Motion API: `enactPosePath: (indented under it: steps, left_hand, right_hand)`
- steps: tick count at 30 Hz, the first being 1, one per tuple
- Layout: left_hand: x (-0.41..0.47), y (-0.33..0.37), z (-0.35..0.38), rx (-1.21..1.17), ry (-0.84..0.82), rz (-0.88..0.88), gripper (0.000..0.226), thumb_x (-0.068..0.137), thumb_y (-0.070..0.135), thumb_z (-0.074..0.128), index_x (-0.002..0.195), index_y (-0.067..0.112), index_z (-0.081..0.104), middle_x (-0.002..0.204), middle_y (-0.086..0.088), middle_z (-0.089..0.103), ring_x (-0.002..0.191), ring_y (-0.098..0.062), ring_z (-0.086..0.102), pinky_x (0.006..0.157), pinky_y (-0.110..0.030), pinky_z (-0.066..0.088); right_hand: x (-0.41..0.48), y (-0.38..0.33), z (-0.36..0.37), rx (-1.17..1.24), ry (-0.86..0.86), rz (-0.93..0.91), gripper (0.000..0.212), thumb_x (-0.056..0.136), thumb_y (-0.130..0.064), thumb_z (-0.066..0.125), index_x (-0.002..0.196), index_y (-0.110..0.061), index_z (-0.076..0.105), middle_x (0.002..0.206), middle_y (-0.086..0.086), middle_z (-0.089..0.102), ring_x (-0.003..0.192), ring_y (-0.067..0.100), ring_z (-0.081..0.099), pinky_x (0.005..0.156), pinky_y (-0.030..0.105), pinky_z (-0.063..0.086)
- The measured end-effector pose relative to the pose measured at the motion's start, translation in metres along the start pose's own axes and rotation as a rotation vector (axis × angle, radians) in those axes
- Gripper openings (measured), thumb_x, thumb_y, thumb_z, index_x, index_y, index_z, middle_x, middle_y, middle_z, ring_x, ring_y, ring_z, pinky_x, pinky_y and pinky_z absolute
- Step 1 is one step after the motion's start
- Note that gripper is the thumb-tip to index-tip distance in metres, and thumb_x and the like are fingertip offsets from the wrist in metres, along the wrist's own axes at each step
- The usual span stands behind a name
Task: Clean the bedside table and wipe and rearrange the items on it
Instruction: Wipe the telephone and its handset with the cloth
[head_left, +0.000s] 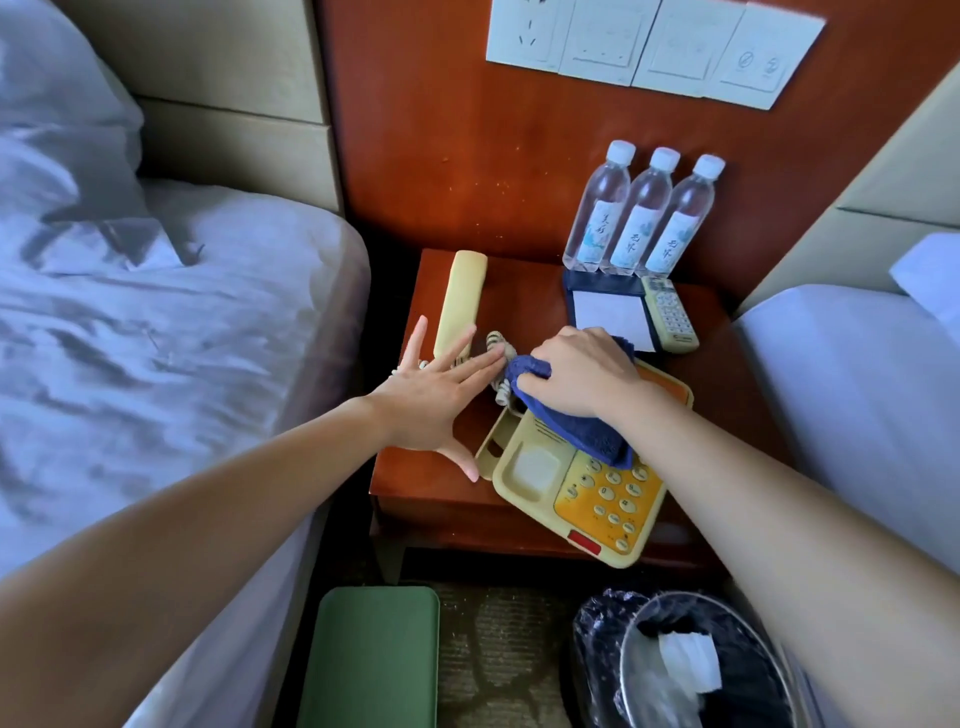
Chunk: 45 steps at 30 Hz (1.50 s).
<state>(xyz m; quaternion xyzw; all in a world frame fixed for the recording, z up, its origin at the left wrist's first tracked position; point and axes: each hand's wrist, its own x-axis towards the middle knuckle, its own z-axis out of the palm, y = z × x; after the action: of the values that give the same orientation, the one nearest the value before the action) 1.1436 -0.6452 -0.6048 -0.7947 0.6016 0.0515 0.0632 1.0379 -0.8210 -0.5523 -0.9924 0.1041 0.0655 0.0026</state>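
A yellowed telephone base (566, 483) with an orange keypad lies at the front of the wooden bedside table (737, 395). Its handset (460, 301) lies off the cradle at the table's left, joined by a coiled cord (498, 364). My right hand (582, 374) grips a blue cloth (582, 426) pressed on the top of the base. My left hand (436, 395) is spread flat with straight fingers, over the table's left edge and the lower end of the handset, fingertips touching the cord.
Three water bottles (644, 213) stand at the back right, with a notepad in a blue holder (613, 312) and a remote control (670, 317) in front. Beds flank the table. On the floor are a green bin (374, 660) and a lined waste bin (696, 670).
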Motion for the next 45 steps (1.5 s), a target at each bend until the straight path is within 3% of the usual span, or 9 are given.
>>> enactPosePath:
  steps: [6,12,16,20,26,31,36,42,45]
  left_hand:
    - [0.002,0.004,-0.003,-0.036,-0.059,0.025,0.133,0.059,0.095,0.045,0.151,0.029,-0.025,0.160,0.013,-0.023,0.139,-0.020,-0.041,0.107,-0.067,-0.023]
    - [0.008,0.001,-0.003,-0.049,-0.070,0.053,0.131,0.057,0.096,0.048,0.154,0.033,-0.016,0.161,0.018,-0.017,0.140,-0.017,-0.039,0.104,-0.066,-0.028]
    - [0.007,0.002,-0.003,-0.019,-0.072,0.044,0.131,0.058,0.096,0.046,0.154,0.032,-0.016,0.161,0.016,-0.015,0.140,-0.017,-0.040,0.105,-0.065,-0.028]
    - [0.006,0.004,-0.003,0.005,-0.067,0.022,0.130,0.059,0.096,0.045,0.153,0.031,-0.016,0.162,0.014,-0.016,0.140,-0.019,-0.039,0.105,-0.066,-0.026]
    - [0.006,0.003,-0.004,0.028,-0.058,0.020,0.131,0.058,0.098,0.043,0.154,0.032,-0.015,0.162,0.015,-0.014,0.141,-0.021,-0.038,0.105,-0.068,-0.025]
    - [0.004,0.007,-0.007,0.088,-0.090,0.076,0.108,0.074,0.089,0.038,0.156,0.030,0.000,0.162,0.013,-0.015,0.142,-0.025,-0.036,0.105,-0.072,-0.018]
    - [0.002,0.005,-0.003,0.095,-0.088,0.073,0.100,0.078,0.087,0.032,0.155,0.036,-0.007,0.158,0.015,-0.025,0.141,-0.024,-0.037,0.105,-0.072,-0.019]
    - [0.003,0.007,-0.004,0.062,-0.088,0.035,0.104,0.079,0.081,0.042,0.155,0.032,-0.010,0.160,0.017,-0.019,0.143,-0.023,-0.033,0.104,-0.070,-0.023]
    - [0.002,-0.004,-0.008,-0.077,-0.087,0.019,0.084,0.087,0.069,0.046,0.155,0.041,0.005,0.161,0.022,-0.008,0.147,-0.016,-0.025,0.102,-0.065,-0.026]
  right_hand:
    - [-0.020,-0.006,0.004,-0.001,0.005,-0.150,0.032,0.093,-0.044,0.048,0.067,-0.027,0.039,0.088,-0.003,0.060,0.103,0.025,0.053,0.092,0.039,0.037]
    - [0.003,0.029,-0.018,-0.080,0.053,0.141,0.020,0.094,-0.032,0.053,0.097,-0.013,0.059,0.115,0.008,0.058,0.115,0.032,0.045,0.088,0.040,0.040]
    - [0.009,0.019,-0.034,-0.136,-0.132,0.038,0.030,0.084,-0.053,0.053,0.075,-0.025,0.057,0.091,0.004,0.054,0.109,0.028,0.047,0.083,0.036,0.037]
    - [0.003,0.008,-0.028,-0.167,-0.210,0.009,0.052,0.086,-0.072,0.039,0.101,-0.033,0.070,0.112,0.000,0.056,0.120,0.024,0.038,0.102,0.043,0.030]
    - [-0.012,-0.013,0.001,0.022,-0.108,-0.050,0.032,0.087,-0.053,0.045,0.074,-0.027,0.060,0.116,-0.009,0.057,0.129,0.015,0.034,0.105,0.047,0.020]
    - [-0.022,-0.004,0.011,0.003,-0.001,-0.072,0.036,0.096,-0.049,0.046,0.109,-0.023,0.068,0.125,-0.011,0.056,0.130,0.017,0.034,0.101,0.046,0.028]
    - [-0.018,0.023,0.015,0.109,0.347,0.228,0.034,0.095,-0.038,0.055,0.101,-0.008,0.069,0.109,0.008,0.066,0.107,0.032,0.050,0.087,0.041,0.046]
    - [-0.045,-0.018,0.034,0.139,0.372,0.016,0.031,0.076,-0.038,0.060,0.078,-0.010,0.075,0.087,0.001,0.073,0.104,0.028,0.060,0.082,0.042,0.054]
    - [-0.058,-0.027,0.040,0.140,0.397,-0.026,0.032,0.077,-0.040,0.059,0.078,-0.012,0.075,0.085,0.000,0.072,0.104,0.028,0.061,0.081,0.043,0.054]
